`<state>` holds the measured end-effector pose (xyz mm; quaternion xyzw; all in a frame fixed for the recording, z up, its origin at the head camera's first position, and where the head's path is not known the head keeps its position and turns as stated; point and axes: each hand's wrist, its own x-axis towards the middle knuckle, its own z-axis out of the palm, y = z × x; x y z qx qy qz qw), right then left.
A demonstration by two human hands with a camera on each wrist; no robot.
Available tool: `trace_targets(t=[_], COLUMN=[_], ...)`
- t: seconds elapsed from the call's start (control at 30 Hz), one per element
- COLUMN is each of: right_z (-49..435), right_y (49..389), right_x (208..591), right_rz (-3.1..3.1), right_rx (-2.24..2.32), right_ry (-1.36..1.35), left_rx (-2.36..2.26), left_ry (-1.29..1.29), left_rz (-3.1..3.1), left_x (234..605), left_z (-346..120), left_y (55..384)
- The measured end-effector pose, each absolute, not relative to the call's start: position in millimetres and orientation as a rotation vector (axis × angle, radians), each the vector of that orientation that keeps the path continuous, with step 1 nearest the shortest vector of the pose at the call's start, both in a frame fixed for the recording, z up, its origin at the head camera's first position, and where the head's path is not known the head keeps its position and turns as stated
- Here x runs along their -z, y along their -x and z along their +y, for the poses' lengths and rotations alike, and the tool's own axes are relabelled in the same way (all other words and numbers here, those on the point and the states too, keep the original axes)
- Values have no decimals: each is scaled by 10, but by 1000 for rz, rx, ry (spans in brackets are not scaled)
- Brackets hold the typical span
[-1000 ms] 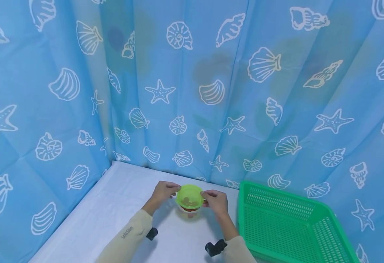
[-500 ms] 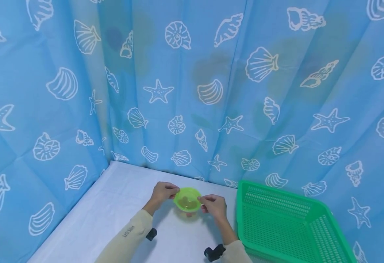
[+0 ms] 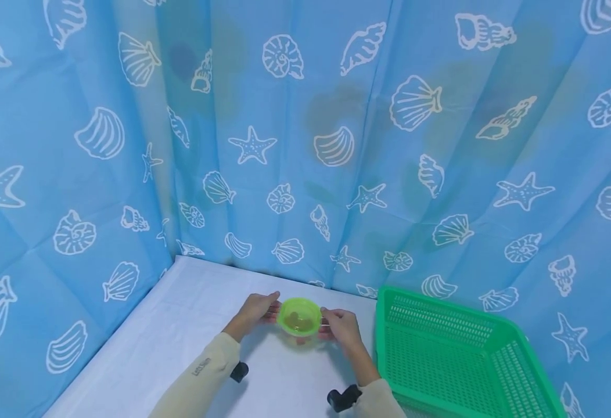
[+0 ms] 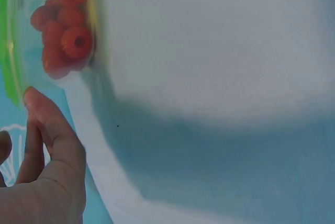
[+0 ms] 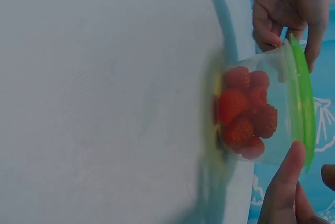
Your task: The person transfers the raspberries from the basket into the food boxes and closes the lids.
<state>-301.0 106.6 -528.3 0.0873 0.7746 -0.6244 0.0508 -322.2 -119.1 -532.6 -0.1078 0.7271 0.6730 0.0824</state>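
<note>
A clear round tub [image 5: 277, 85] stands on the white table, with several raspberries [image 5: 241, 106] visible through its wall. Over its mouth lies a green see-through lid [image 3: 299, 317], its edge sticking out past the rim. My left hand [image 3: 255, 309] is at the tub's left side; in the left wrist view an extended fingertip [image 4: 32, 94] touches the wall below the lid, the thumb held away. Opposite, my right hand [image 3: 344, 328] has straight fingers against the tub just under the lid, its thumb [image 5: 328, 176] apart from it.
A large green plastic basket [image 3: 441, 360] stands on the right side of the table. Blue curtains [image 3: 284, 145] with white shell prints rise behind and to the left of the white tabletop [image 3: 196, 296].
The green lid has come down from a raised, tilted position onto the tub. Both hands have let go of its edge and moved to the tub's sides.
</note>
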Motion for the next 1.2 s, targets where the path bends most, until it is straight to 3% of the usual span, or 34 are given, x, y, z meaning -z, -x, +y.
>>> trace_targets(t=[0.47, 1.2], right_z=[1012, 988], right_y=[3211, 3196], right_x=[5297, 5335], right_rz=[2093, 2175], right_rx=[1998, 1971], right_ry=[-390, -380], left_rx=[-2067, -1872], left_ry=[420, 311], left_rz=[2025, 2256], left_x=[5335, 5219], left_z=[-1225, -1131], left_y=[3225, 3249])
